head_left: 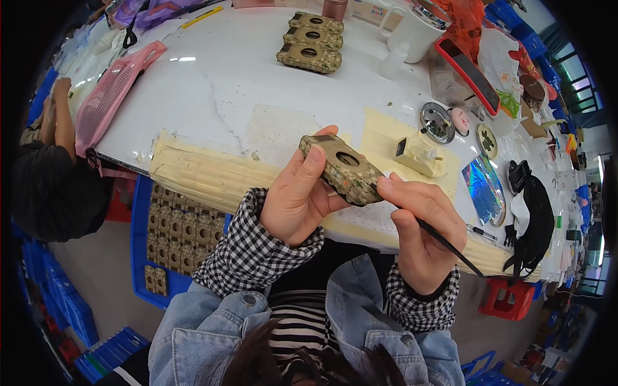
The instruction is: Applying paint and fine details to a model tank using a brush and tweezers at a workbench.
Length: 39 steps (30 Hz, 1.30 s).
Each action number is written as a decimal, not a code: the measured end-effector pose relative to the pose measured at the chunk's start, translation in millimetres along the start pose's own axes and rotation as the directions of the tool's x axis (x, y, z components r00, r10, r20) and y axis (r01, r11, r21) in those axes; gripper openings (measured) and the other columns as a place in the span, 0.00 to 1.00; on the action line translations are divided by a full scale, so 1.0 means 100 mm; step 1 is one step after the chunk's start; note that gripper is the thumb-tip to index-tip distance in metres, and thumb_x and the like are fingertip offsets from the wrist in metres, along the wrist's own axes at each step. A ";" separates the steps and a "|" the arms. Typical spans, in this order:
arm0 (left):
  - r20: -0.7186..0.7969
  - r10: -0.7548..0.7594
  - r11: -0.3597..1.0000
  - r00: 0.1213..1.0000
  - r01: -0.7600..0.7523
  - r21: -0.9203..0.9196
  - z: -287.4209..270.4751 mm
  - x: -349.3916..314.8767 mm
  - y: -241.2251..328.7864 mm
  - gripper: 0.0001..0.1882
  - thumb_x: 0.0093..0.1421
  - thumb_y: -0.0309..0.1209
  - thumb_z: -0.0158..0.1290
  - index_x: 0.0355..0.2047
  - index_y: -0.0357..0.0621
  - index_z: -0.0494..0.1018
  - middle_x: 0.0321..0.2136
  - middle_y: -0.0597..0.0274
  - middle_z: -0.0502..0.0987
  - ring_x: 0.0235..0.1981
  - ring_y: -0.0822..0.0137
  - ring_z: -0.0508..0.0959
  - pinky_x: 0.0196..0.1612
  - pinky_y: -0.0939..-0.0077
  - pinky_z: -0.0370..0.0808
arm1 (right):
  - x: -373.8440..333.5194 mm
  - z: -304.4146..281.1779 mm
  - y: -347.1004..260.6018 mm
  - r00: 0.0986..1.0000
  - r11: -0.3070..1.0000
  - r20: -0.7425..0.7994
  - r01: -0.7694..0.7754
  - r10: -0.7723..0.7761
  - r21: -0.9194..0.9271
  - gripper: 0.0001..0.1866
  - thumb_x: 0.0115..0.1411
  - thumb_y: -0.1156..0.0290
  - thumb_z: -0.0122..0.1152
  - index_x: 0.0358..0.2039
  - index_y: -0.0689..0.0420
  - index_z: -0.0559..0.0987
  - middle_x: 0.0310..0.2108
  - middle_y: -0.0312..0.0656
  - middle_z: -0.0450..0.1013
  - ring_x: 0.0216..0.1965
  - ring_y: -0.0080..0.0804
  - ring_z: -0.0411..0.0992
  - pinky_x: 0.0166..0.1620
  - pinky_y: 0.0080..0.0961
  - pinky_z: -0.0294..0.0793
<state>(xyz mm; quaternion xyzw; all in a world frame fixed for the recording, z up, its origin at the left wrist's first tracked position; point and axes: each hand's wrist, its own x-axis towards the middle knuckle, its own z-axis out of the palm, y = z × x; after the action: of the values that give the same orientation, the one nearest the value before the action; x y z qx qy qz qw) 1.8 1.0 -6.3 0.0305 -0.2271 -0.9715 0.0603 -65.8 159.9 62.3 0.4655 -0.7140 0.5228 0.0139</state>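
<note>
Two hands meet over the table's near edge. The left hand (297,204) grips a camouflage-patterned case (342,168), thumb along its near side and fingers wrapped behind, so the case tilts with its oval window facing up. The right hand (418,228) pinches a thin dark brush (444,243), whose handle runs down and to the right past the wrist; the tip end sits at the case's right corner, hidden under the fingertips, so I cannot tell whether it touches. Both hands are closed on what they carry, neither spread.

Judging by the pose, the step in hand is fine touch-up work on the right end of the case, held off the table and just above a pad of masking tape (212,168) that covers the table (212,83) edge. A small cream block (417,154) stands on the tape just beyond the right hand, and a round tin (437,122) with dark contents lies a little farther off.

Three more cases (311,42) are stacked in a row at the far side of the table, well apart from the hands. A blue crate (143,212) below the table's left edge holds many more, packed in rows.

The next move seems to call for a steady left grip and a light, short stroke from the right, keeping the brush on the corner and away from the window.
</note>
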 end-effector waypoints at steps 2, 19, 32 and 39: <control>0.001 -0.002 1.000 1.000 0.002 -0.001 0.02 0.00 0.00 0.25 0.68 0.42 0.36 0.60 0.48 0.49 0.49 0.55 0.68 0.50 0.62 0.72 0.51 0.61 0.73 | 0.00 -0.01 0.00 1.000 1.000 -0.001 0.006 -0.006 -0.011 0.10 0.53 0.78 0.62 0.38 0.64 0.79 0.37 0.46 0.76 0.40 0.37 0.74 0.49 0.33 0.73; 0.003 0.002 0.997 1.000 -0.002 0.078 0.01 -0.01 0.00 0.28 0.67 0.48 0.31 0.62 0.49 0.47 0.52 0.49 0.66 0.54 0.58 0.69 0.54 0.60 0.71 | -0.01 -0.01 0.00 1.000 1.000 0.001 0.007 -0.007 0.004 0.11 0.53 0.78 0.62 0.38 0.64 0.78 0.37 0.47 0.76 0.40 0.37 0.75 0.49 0.33 0.73; -0.002 0.002 0.996 1.000 -0.002 0.085 0.01 -0.01 0.00 0.28 0.67 0.48 0.30 0.62 0.49 0.47 0.53 0.49 0.66 0.54 0.58 0.69 0.54 0.60 0.71 | 0.01 0.00 -0.01 1.000 1.000 -0.001 0.024 -0.024 -0.005 0.12 0.52 0.78 0.62 0.38 0.63 0.78 0.37 0.46 0.76 0.40 0.37 0.75 0.48 0.33 0.73; -0.003 0.004 1.000 1.000 -0.004 -0.002 0.02 -0.01 0.00 0.24 0.68 0.42 0.35 0.60 0.47 0.48 0.49 0.54 0.68 0.50 0.61 0.72 0.51 0.60 0.73 | 0.00 0.00 0.00 1.000 1.000 -0.005 0.017 -0.017 -0.006 0.11 0.52 0.78 0.62 0.38 0.64 0.78 0.36 0.46 0.76 0.39 0.37 0.75 0.48 0.33 0.73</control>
<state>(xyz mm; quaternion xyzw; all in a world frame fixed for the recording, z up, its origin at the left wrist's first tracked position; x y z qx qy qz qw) 2.4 1.8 -4.1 0.0315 -0.2263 -0.9715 0.0626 -65.6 159.9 62.0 0.4701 -0.7115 0.5218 0.0215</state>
